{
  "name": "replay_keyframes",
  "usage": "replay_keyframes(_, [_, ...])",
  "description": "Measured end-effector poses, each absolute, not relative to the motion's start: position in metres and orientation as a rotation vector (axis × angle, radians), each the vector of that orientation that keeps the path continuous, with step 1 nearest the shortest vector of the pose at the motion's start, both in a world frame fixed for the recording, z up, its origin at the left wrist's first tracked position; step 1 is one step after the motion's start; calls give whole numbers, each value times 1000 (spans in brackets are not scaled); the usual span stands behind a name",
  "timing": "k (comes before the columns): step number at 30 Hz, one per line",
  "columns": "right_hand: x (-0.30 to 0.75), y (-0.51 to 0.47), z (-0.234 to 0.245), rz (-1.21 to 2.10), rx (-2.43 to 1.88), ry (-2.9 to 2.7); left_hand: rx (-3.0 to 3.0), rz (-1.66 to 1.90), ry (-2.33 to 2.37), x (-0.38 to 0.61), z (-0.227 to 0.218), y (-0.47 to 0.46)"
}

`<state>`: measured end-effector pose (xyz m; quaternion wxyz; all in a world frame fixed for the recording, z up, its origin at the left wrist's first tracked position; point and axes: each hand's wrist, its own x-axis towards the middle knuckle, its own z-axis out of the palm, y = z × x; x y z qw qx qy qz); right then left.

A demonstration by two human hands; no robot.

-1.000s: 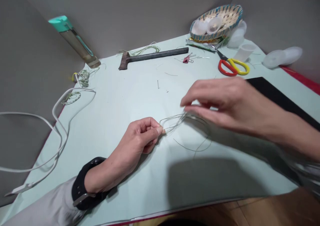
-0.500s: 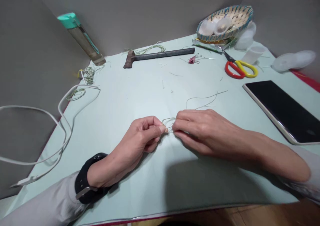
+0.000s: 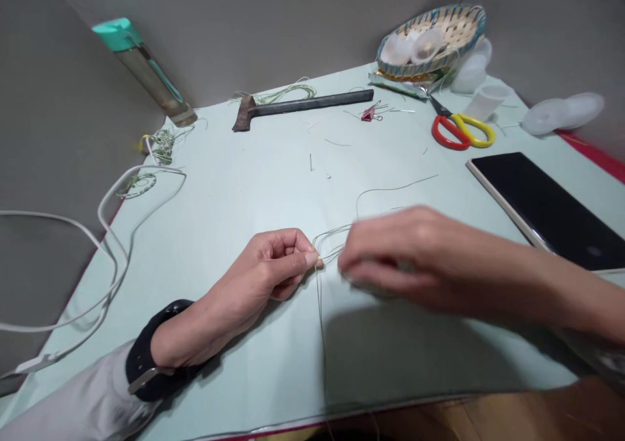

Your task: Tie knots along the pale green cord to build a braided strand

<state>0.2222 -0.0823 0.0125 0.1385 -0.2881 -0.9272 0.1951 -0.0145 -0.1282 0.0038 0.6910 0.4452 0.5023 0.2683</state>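
Observation:
Several thin, greenish strands [image 3: 333, 231] run out from the fingertips of my left hand [image 3: 273, 265], which pinches them between thumb and forefinger low over the table's middle. Some strands go right, under or into my right hand [image 3: 395, 252]. Others hang from the pinch toward the table's front edge. My right hand is blurred, its fingers curled and close together; whether they grip any strand is hidden. One loose strand [image 3: 390, 188] curves across the cloth beyond my right hand. A dark watch [image 3: 159, 356] is on my left wrist.
A small hammer-like tool [image 3: 312, 102], a pink binder clip [image 3: 371, 113], scissors [image 3: 459, 132] and a basket of translucent cups [image 3: 439, 27] lie toward the back. A phone [image 3: 551, 206] is at right. A bottle [image 3: 146, 70] and white cable [image 3: 114, 232] are at left.
The view has shifted slightly. My right hand has turned and blurred, and more strands show between the hands. Strands now trail from my left fingertips to the front edge. My left hand keeps its pinch.

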Motion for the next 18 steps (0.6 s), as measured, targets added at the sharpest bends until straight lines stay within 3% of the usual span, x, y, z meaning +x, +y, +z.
replay_keyframes(8, [210, -83, -1, 497, -719, -2865, 1009, 590, 1106, -16, 4, -129])
replay_keyframes(18, [265, -91, 5, 407, -924, -2916, 1033, 548, 1112, -18, 2, -128])
